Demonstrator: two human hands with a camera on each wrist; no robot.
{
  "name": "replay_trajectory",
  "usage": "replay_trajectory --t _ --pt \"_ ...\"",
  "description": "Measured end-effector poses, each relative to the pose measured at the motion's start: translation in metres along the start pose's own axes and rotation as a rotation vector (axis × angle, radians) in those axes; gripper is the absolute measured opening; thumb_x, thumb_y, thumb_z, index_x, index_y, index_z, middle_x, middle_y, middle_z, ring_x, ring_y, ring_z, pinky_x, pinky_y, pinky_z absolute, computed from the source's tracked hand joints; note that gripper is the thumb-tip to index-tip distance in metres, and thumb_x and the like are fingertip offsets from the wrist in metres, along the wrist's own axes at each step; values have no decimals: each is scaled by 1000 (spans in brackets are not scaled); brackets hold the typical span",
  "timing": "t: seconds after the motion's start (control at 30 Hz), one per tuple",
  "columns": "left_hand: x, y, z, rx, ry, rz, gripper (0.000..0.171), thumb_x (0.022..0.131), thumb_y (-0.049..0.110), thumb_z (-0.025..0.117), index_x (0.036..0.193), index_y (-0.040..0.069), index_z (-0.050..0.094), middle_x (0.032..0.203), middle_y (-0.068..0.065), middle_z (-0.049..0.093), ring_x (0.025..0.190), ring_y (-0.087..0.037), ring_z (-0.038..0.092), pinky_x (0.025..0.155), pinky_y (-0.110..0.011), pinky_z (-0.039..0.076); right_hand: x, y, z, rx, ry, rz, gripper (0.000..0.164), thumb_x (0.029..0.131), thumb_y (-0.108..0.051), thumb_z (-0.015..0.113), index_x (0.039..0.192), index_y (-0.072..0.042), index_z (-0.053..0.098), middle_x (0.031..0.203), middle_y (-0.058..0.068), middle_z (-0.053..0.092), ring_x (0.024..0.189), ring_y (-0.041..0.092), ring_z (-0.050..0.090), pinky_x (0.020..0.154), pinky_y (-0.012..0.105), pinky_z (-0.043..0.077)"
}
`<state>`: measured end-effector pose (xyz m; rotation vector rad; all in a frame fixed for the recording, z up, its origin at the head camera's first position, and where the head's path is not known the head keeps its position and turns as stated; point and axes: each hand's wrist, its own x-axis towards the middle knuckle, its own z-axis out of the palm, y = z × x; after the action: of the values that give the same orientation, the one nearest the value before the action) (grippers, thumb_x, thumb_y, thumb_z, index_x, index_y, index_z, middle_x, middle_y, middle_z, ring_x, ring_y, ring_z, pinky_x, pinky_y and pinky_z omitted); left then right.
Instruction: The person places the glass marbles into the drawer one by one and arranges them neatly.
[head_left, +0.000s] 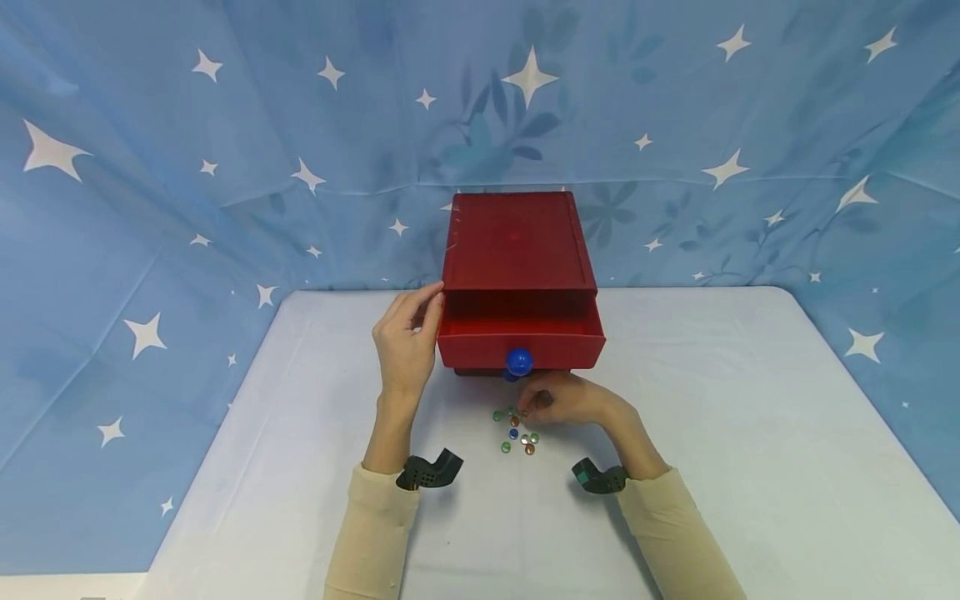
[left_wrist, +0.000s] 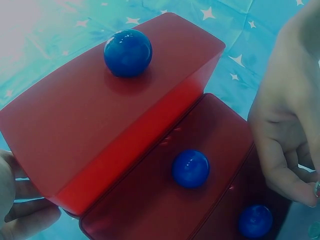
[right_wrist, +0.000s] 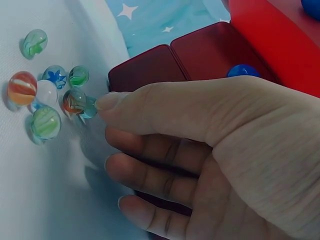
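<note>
My left hand (head_left: 405,342) rests against the left side of a red drawer cabinet (head_left: 517,242), its fingers extended beside the pulled-out top drawer (head_left: 480,352). In the left wrist view the fingers (left_wrist: 32,212) touch near the drawer's edge. In front of the cabinet my right hand (head_left: 566,398) reaches low over the white table, thumb and forefinger pinching a small glass marble (left_wrist: 317,189), mostly hidden by the fingertips. Close by lie several loose marbles, among them an orange-striped one (right_wrist: 22,88), a blue one (right_wrist: 54,77) and a green one (right_wrist: 46,122).
Blue ball knobs (head_left: 519,362) stick out from the drawer fronts. Two lower drawers, one with its knob (left_wrist: 191,169), are closed beneath the top one. A blue star-patterned cloth (head_left: 300,125) hangs behind the white table (head_left: 750,433).
</note>
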<state>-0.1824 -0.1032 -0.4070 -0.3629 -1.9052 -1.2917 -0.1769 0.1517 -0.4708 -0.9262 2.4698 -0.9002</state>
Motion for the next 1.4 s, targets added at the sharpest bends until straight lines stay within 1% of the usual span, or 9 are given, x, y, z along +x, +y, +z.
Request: replay_trajectory --t 0.23,0.47,0.83,1.07,1.4 --pt "0 -1 1 -2 9 4 20 96 14 68 113 8 76 95 -11 74 74 -21 69 73 -10 53 -1 -4 0 1 -2 -13 12 84 -11 73 95 -14 75 94 -4 68 87 10 57 77 23 52" --pt "0 0 1 -5 12 1 20 95 14 68 113 7 76 94 -11 74 74 -21 69 72 -10 54 -2 -7 -2 -3 -13 -4 11 84 -12 74 95 -16 74 95 -5 69 86 9 59 77 24 53" --pt "1 0 0 -5 13 -3 20 96 14 68 112 8 76 93 -11 74 73 -21 69 71 -10 54 -4 -12 -4 -11 -26 -27 10 86 -12 72 95 -14 73 94 -5 69 85 8 61 77 23 55" --pt "1 0 1 -15 12 1 20 96 14 68 113 8 76 94 -10 74 74 -20 70 72 -11 54 -4 -18 -5 -18 -32 -4 10 86 -16 72 96 -18 73 95 -8 69 85 6 60 77 22 54" --pt "1 0 0 1 5 -1 20 96 14 67 113 8 76 95 -10 74 75 -20 71 72 -11 55 -6 -22 -6 -23 -30 -28 10 87 -18 74 96 -19 74 96 -7 69 86 6 60 78 22 55"
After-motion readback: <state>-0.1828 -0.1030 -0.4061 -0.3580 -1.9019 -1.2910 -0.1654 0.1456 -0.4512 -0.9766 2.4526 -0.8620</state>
